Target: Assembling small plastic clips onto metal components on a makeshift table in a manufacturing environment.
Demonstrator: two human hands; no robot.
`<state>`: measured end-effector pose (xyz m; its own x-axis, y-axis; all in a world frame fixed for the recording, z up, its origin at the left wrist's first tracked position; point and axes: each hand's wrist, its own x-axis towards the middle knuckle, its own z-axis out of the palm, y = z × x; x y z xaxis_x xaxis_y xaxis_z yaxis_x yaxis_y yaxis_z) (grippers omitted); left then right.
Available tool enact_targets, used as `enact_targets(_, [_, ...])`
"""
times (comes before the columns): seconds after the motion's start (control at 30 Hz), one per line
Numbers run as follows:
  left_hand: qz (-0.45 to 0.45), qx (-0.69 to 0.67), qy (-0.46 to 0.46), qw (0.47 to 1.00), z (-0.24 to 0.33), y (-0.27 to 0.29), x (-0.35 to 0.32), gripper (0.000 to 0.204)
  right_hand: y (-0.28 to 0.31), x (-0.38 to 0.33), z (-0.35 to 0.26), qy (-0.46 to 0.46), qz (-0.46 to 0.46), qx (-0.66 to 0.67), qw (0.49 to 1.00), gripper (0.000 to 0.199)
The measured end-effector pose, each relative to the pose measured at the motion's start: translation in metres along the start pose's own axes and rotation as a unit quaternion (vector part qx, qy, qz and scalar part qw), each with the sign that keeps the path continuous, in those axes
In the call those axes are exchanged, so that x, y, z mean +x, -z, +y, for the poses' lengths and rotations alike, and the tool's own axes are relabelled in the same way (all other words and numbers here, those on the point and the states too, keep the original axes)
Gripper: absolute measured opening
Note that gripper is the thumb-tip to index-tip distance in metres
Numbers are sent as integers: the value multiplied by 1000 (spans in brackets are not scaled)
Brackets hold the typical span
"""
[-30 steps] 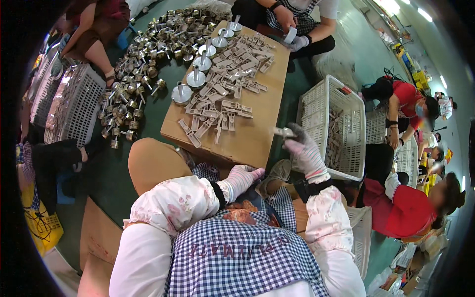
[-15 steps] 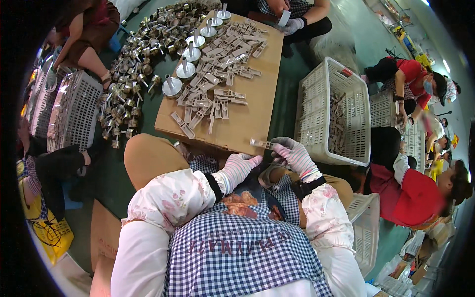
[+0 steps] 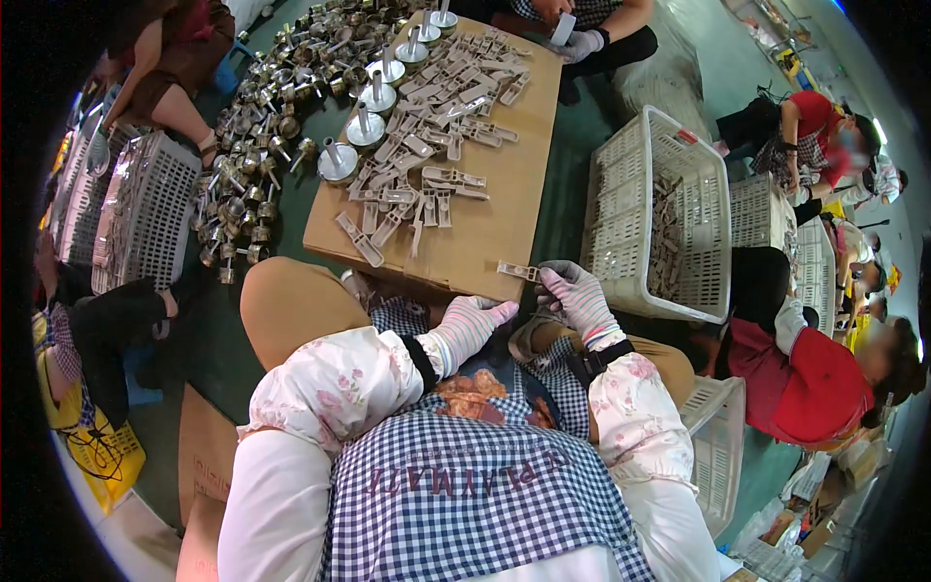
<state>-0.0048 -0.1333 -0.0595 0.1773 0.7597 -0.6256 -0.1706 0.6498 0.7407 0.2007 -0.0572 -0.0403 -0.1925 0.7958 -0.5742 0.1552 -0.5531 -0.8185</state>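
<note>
My right hand [image 3: 577,299], in a striped knit glove, pinches one end of a beige slotted plastic handle piece [image 3: 517,271]. The piece points left, just over the near right corner of the cardboard-topped work surface [image 3: 495,233]. My left hand [image 3: 465,332], gloved alike, is closed beside the near edge, its thumb toward the right hand. Whatever its fingers may hold is hidden. A heap of similar beige plastic pieces [image 3: 427,145] covers the middle of the cardboard. Along its left edge stand several round metal discs with upright stems [image 3: 337,163].
A white plastic crate [image 3: 606,218] with more beige pieces stands to the right. On the floor at left lie many shiny metal cup-like parts [image 3: 254,175]. Another white crate [image 3: 165,209] is at far left. Co-workers sit around, one in a red top [image 3: 810,388] at right.
My right hand and the plastic piece have shifted slightly, with the piece now a little farther right and away from me. My left hand stays almost in place.
</note>
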Motion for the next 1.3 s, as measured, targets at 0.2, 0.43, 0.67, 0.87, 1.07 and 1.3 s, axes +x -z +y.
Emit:
enact_targets(0.2, [6, 22, -5, 1000, 4, -1, -2, 31, -6, -1, 3, -6, 21, 4, 1000, 28])
enact_targets(0.43, [16, 50, -18, 998, 7, -1, -5, 35, -10, 6, 12, 22, 67, -113, 991, 24])
enact_targets(0.67, [3, 58, -5, 998, 4, 0, -3, 32, -30, -9, -53, 446, 131, -471, 750, 30])
enact_targets(0.87, [-3, -8, -31, 999, -30, 2, 20, 23, -134, 4, -106, 274, -34, -539, 796, 29])
enact_targets(1.07, [-58, -45, -195, 978, -53, 6, 49, 38, -185, 17, -96, 417, -64, -720, 551, 22])
enact_targets(1.3, [-22, 25, 15, 999, -7, 3, 3, 29, -134, 0, -102, 341, -97, -401, 844, 21])
